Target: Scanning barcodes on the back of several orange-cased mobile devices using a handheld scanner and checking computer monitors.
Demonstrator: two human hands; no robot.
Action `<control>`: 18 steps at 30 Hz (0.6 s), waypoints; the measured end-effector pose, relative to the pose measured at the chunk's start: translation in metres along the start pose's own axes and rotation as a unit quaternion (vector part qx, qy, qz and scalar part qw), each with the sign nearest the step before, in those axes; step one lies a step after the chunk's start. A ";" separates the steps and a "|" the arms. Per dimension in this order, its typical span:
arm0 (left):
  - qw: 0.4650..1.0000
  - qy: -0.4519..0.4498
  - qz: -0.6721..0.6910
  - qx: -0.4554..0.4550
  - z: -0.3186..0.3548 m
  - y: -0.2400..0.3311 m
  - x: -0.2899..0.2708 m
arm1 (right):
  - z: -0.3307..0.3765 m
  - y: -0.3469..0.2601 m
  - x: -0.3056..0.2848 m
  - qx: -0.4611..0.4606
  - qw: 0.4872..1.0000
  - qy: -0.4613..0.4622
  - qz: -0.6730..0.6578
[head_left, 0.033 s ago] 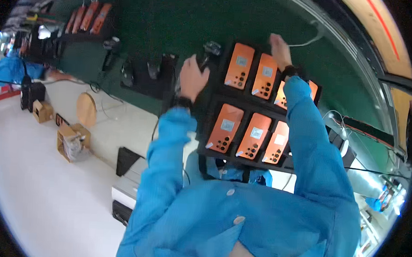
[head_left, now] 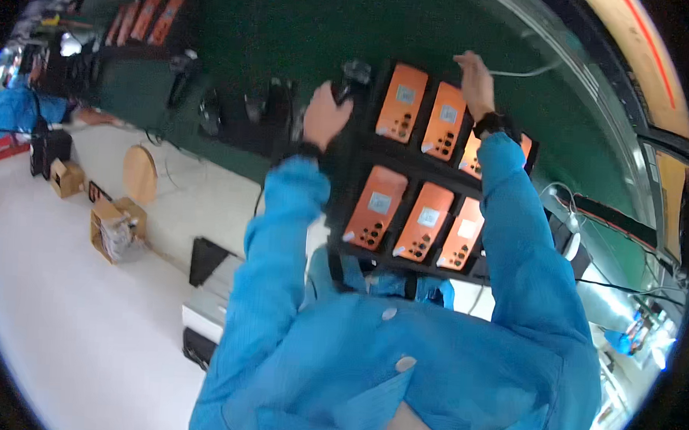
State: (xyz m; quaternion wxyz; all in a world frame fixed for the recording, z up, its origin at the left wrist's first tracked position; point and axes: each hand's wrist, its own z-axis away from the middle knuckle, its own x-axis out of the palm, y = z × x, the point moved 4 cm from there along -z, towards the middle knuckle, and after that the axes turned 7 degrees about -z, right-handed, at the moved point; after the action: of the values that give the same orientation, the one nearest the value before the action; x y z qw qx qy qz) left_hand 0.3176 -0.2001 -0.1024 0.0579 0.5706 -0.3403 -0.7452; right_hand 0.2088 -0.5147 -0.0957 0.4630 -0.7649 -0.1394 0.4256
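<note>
A black tray (head_left: 345, 168) in front of me holds several orange phones in two rows, backs up, with a pale label and dark camera rings on each. One is this far-row phone (head_left: 402, 103); another is this near-row phone (head_left: 376, 207). My left hand (head_left: 326, 116) is left of the tray, its fingers and thumb closed around the dark grip of a black handheld scanner (head_left: 357, 72), though the grip is mostly hidden. Over the tray's far right side, my right hand (head_left: 476, 83) has its fingers stretched leftward with nothing visible in them. My right sleeve covers part of the right-hand phones.
More black devices (head_left: 210, 111) lie on the green bench (head_left: 292, 25) to the left. Orange phones (head_left: 166, 19) stand at the far left. A white cable (head_left: 527, 73) runs beyond my right hand. Below left are a round wooden stool (head_left: 140, 173) and an open carton (head_left: 116, 230).
The whole view has shifted slightly. My right hand's fingers look more stretched toward the left. My left hand stays at the scanner, and the phones keep their places in the tray.
</note>
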 end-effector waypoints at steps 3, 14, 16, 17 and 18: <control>0.986 -0.128 0.095 -0.042 -0.016 -0.039 0.018 | 0.072 -0.098 -0.005 0.097 0.985 -0.115 0.086; 0.915 -0.323 0.204 -0.129 0.186 -0.012 -0.058 | 0.219 -0.130 0.010 -0.005 0.955 -0.189 0.229; 0.908 -0.333 0.206 -0.149 0.214 -0.003 -0.064 | 0.222 -0.130 0.012 -0.011 0.953 -0.193 0.234; 0.905 -0.336 0.207 -0.160 0.223 0.001 -0.065 | 0.223 -0.131 0.013 -0.015 0.952 -0.194 0.236; 0.900 -0.341 0.220 -0.160 0.227 0.003 -0.062 | 0.224 -0.131 0.012 -0.006 0.950 -0.190 0.247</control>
State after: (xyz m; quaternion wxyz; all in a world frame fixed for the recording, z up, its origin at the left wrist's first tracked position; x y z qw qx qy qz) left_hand 0.1357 -0.0728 -0.0243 0.1914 0.1747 -0.3323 -0.9068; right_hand 0.0648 -0.3055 -0.0400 0.3032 -0.6830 -0.0343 0.6636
